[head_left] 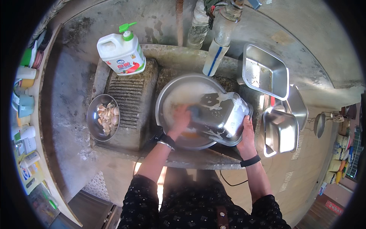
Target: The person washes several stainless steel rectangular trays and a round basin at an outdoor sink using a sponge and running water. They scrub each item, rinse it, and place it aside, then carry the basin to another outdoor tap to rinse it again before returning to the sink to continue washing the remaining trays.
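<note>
Here's the right hand point(247, 138), its grip closed on the rim of a steel pan point(228, 116), which sits tilted over the right side of a big round basin point(159, 101), foam streaking its shiny metal! Across from it, the left hand point(180, 119) is a blur at the pan's left end, a small dark bluish thing point(194, 112) at its fingertips; whether that grip is closed around it, I cannot tell. Cloudy, sudsy water point(173, 98) fills the basin below. Over to the left, a ridged washboard slab point(124, 100), with a white bottle point(121, 55) with a green pump above and a metal bowl point(92, 126) of pale, garlic-like pieces point(109, 119) beside it. Out right, more steel: one rectangular pan point(283, 74) up top, others point(288, 135) below.
</note>
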### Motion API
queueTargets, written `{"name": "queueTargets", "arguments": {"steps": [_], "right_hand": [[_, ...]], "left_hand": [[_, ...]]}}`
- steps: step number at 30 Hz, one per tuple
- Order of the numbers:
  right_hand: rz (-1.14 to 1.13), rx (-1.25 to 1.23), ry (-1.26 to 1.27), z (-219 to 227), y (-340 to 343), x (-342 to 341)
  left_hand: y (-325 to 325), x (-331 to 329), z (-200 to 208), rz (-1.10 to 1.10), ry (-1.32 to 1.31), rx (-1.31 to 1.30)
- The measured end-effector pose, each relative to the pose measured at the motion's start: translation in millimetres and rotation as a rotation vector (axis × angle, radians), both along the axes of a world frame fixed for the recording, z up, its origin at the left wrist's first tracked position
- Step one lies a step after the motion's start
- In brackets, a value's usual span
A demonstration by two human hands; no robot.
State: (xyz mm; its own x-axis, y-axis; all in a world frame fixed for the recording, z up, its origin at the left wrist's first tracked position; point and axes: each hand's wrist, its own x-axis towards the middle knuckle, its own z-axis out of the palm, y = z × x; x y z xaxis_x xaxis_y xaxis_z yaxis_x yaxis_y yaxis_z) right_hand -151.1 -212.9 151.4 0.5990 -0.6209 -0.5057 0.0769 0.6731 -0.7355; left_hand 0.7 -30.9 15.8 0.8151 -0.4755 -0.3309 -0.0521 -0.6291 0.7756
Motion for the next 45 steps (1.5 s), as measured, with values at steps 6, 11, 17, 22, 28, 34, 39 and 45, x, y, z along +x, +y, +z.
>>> {"name": "queueTargets", "arguments": {"steps": [6,11,17,22,28,34,39,45], "right_hand": [[-0.015,-0.023,0.098,-4,-1,-12],[-0.025,-0.136,0.174,-12,2,-6],[0.028,-0.153,0.002,-1,13,16],[0.093,-0.142,-0.063,4,30,24],[0.245,-0.311,0.119,13,37,17],[0.346,-0.54,0.202,42,23,1],[0.325,-0.504,0.213,41,16,-7],[0.392,-0.489,0.278,18,6,-12]], "left_hand": [[26,10,-91,-0.259,-0.169,0.351],[30,10,-50,0.122,0.274,-0.178],[11,-32,119,-0.11,0.064,-0.548],[-33,-44,178,-0.419,-0.523,-0.273],[-56,17,170,-0.376,-0.294,-0.407],[-54,81,99,-0.307,0.614,-0.353],[-25,87,-23,-0.142,0.214,-0.043],[17,34,-85,-0.348,-0.221,0.232]]}}
